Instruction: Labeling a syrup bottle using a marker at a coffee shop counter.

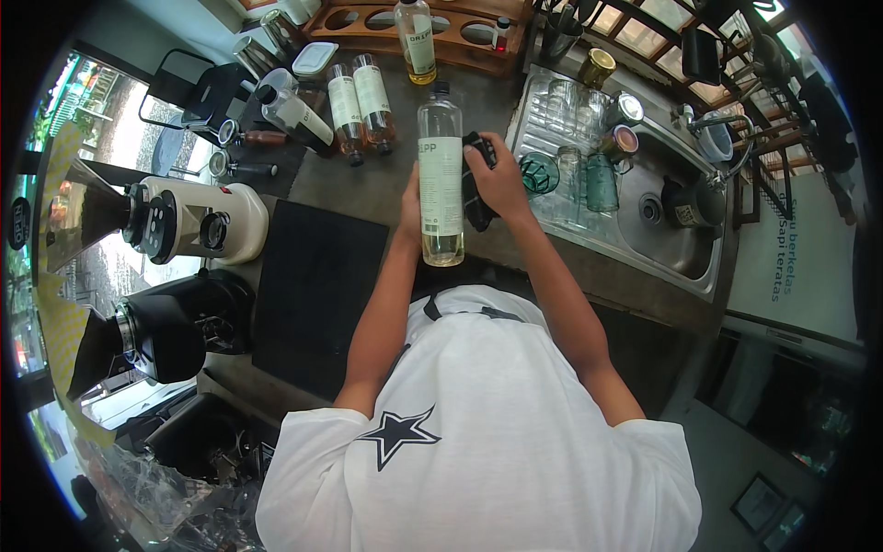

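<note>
A clear syrup bottle (440, 186) with a dark cap and a pale printed label stands upright before my chest, pale yellow liquid showing at its bottom. My left hand (412, 207) grips it from the left, its fingers mostly hidden behind the bottle. On the other side, my right hand (502, 181) holds a folded dark checked cloth (477, 186) close against the bottle; whether the cloth touches it I cannot tell. Past it, another syrup bottle (418, 48) with amber liquid stands by a wooden rack (462, 52). Two labelled bottles (372, 96) lie on the counter to the left.
Right of my hands, a steel sink (679, 255) has several glasses (569, 172) on its drainboard. A cream coffee grinder (238, 221), a black grinder (172, 331) and a black mat (317, 290) occupy the left. Portafilters (255, 138) lie behind the cream grinder.
</note>
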Demonstrator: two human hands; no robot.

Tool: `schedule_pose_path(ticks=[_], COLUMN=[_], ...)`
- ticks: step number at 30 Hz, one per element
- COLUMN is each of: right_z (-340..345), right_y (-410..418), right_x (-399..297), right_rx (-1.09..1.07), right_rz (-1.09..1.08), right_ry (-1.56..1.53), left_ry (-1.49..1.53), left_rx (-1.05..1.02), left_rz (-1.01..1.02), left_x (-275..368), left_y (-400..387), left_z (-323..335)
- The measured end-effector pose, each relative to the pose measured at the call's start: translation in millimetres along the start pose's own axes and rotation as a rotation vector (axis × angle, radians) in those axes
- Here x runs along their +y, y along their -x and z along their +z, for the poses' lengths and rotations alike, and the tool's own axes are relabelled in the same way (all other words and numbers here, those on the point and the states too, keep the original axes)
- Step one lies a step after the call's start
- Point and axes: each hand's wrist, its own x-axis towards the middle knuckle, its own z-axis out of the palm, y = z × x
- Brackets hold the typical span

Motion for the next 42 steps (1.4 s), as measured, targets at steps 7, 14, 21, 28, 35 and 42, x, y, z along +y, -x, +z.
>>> schedule_pose_path(ticks=[7,14,21,28,35,42], right_z=[1,-4,1,4,6,3], right_y=[22,6,9,24,57,63], right_x=[-14,-24,-22,-9,-19,-18], right_rx=[-0.022,0.031,0.011,0.004,0.007,-0.105], right_rz=[-0.091,-0.147,0.067,0.062,-0.213,-0.368], right_ry=[0.017,0.091,0.018,0.231,0.423,0.606], left_ry=[0.034,0.000,0.070,0.017,0.054,-0.084], left_rx=[0.028,-0.058,-0.051,0.011,0.058,0.033], left_rz=[-0.015,-0.089,-0.086,-0.069,-0.050,-0.151], left_x=[-5,2,-3,-8,-9,-18], left_y=[-4,2,-1,-5,-9,-13], left_z=[-9,-2,-14,-6,0,-20])
